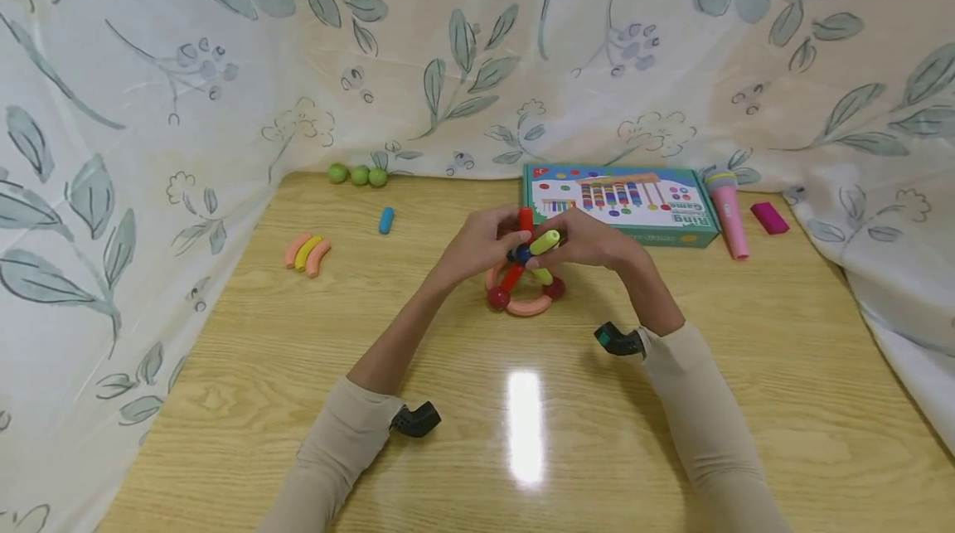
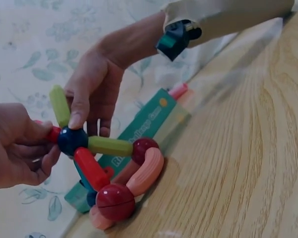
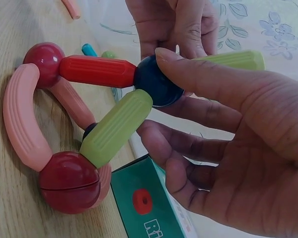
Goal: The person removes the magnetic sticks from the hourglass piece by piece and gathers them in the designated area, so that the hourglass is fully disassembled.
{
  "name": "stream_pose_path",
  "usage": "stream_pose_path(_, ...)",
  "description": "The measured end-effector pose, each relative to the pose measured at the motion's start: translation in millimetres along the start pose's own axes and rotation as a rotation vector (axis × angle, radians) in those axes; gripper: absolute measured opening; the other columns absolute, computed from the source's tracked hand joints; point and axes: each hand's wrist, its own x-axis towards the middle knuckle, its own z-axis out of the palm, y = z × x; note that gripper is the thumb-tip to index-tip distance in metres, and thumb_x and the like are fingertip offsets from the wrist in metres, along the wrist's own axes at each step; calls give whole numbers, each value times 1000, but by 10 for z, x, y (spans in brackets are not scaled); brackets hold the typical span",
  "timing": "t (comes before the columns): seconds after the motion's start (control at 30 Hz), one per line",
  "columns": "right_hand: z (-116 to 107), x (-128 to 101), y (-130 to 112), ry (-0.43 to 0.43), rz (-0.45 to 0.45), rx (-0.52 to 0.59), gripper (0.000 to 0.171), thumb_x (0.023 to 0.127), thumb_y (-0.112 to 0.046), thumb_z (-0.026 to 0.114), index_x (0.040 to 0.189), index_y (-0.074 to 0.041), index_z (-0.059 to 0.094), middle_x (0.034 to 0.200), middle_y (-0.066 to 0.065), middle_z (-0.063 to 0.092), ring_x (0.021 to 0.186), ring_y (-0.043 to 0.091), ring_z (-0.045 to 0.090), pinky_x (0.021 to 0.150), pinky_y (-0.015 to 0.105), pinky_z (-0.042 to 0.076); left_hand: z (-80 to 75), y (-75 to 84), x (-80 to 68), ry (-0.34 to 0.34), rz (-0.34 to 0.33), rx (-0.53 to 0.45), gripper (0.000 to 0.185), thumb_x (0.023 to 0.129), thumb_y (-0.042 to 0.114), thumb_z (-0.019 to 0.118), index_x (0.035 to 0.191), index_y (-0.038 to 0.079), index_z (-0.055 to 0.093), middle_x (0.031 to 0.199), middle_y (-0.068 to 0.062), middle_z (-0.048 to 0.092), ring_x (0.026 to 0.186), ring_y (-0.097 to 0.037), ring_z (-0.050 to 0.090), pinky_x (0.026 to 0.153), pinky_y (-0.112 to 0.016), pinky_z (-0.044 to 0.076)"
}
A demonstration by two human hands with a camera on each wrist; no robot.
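Note:
A toy frame of rods and balls (image 1: 525, 284) stands on the wooden table (image 1: 522, 433). Pink curved pieces (image 3: 20, 124) and dark red balls (image 3: 69, 181) form its base ring. A red rod (image 3: 97, 71) and a lime rod (image 3: 114, 129) rise to a dark blue ball (image 2: 72, 140) on top. My left hand (image 2: 37, 141) pinches a short red rod (image 2: 53, 134) stuck to that ball. With my right hand (image 3: 188, 94) I grip another lime rod (image 3: 233, 59) against the ball, thumb resting on the ball.
A teal game box (image 1: 622, 203) lies just behind the frame, with a pink toy microphone (image 1: 729, 214) and a magenta piece (image 1: 769, 218) to its right. Green balls (image 1: 358, 176), a blue rod (image 1: 385, 220) and curved pieces (image 1: 307, 254) lie at the left. Floral cloth (image 1: 149, 102) surrounds the table.

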Motion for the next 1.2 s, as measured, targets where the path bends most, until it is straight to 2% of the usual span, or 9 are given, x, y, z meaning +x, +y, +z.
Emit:
stream_pose_path(0.13,-6,0,-15,1,8,-6,36,92,-22,82,123,-5,75,68,-8,61,54,10,38,54,26,32,4,13,-7,7,6,12,12,104,10,64,112,2,67,102,-12,73,93,-28,68,84,-27,56)
stream_pose_path(0.27,-14,1,-11,-1,14,-11,38,92,-22,81,125,-3,74,55,-8,37,49,9,30,52,26,28,12,15,-11,3,3,27,11,104,9,62,112,2,66,99,-13,71,90,-31,64,80,-27,52)
stream_pose_path(0.5,0,17,17,11,11,-25,39,91,-23,83,124,-5,75,51,-10,35,47,10,31,52,25,30,-25,5,-10,49,-18,57,21,106,10,60,124,-1,66,112,-16,75,103,-30,71,96,-37,60)
stream_pose_path(0.63,-3,9,14,13,15,-33,37,90,-24,83,123,-8,77,51,-10,35,47,11,31,52,25,29,-89,12,-19,76,-55,96,24,105,15,62,125,1,66,115,-15,75,107,-29,70,100,-41,58)
stream_pose_path(0.77,-13,-4,-13,11,18,-35,39,90,-24,83,124,-6,76,51,-8,33,46,10,28,51,26,28,-210,-7,-33,137,-110,147,27,105,17,62,126,1,66,116,-14,73,107,-27,68,99,-41,56)
stream_pose_path(0.93,-11,-16,-22,7,41,-32,41,90,-23,83,127,-7,75,51,-9,30,46,10,26,51,25,27,-439,-134,-61,232,-197,294,26,102,16,61,117,-3,70,102,-16,73,84,-22,63,74,-29,52)
stream_pose_path(1.03,-7,-13,-26,7,34,-46,41,91,-24,83,127,-7,75,52,-9,30,47,10,26,52,25,27,-589,-263,-111,298,-260,423,28,101,17,65,116,-6,70,92,-17,75,69,-19,60,60,-26,47)
stream_pose_path(1.1,-7,-13,-32,5,25,-57,42,91,-25,83,127,-7,75,52,-9,30,48,10,26,52,26,27,-665,-359,-146,342,-289,521,28,100,18,69,114,-7,69,85,-15,73,65,-18,58,58,-28,46)
stream_pose_path(1.2,-14,-25,-35,10,23,-76,42,91,-26,83,127,-6,75,52,-8,30,48,10,27,52,26,28,-729,-501,-162,378,-310,664,19,98,15,69,90,-2,64,67,-8,56,60,-17,46,59,-35,45)
